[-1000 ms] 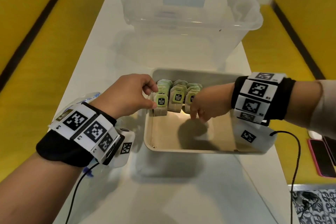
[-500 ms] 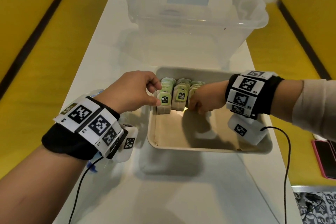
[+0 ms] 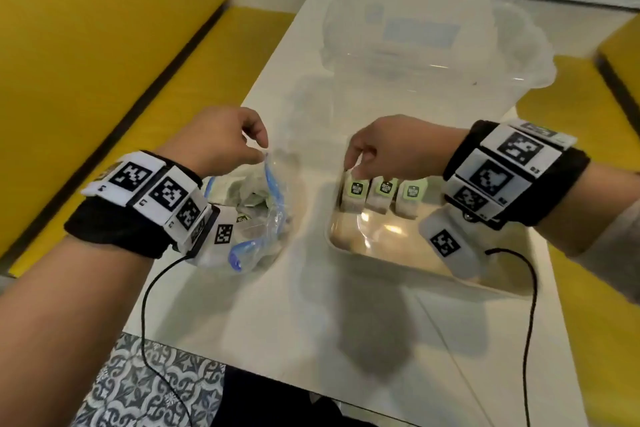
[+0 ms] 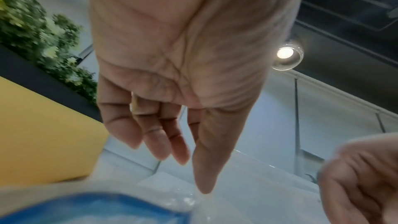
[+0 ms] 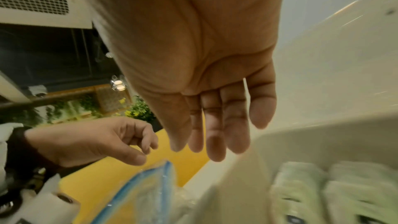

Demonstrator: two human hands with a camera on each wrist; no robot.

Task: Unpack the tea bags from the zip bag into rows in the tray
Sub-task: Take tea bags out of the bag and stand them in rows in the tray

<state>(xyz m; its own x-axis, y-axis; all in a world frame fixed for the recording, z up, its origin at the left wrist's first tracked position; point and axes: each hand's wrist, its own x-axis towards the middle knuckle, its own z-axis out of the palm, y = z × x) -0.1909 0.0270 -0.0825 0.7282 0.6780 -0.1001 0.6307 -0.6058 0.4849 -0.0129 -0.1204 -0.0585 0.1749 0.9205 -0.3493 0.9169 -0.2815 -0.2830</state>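
Note:
A clear zip bag with a blue zip strip lies on the white table, left of the tray, with tea bags inside. My left hand pinches its raised rim; the left wrist view shows the thumb on the clear plastic above the blue strip. The beige tray holds three upright rows of green-labelled tea bags at its far end. My right hand reaches over the leftmost row, its fingers straight and holding nothing in the right wrist view. Blurred tea bags lie below it.
A large clear plastic bin stands just behind the tray. Yellow benches flank the narrow white table. Black cables hang from both wrist units. The tray's near half shows bare bottom.
My left hand left the tray's left side and moved left onto the zip bag's rim. My right hand shifted from the right-hand row to the leftmost row. The head view swung left.

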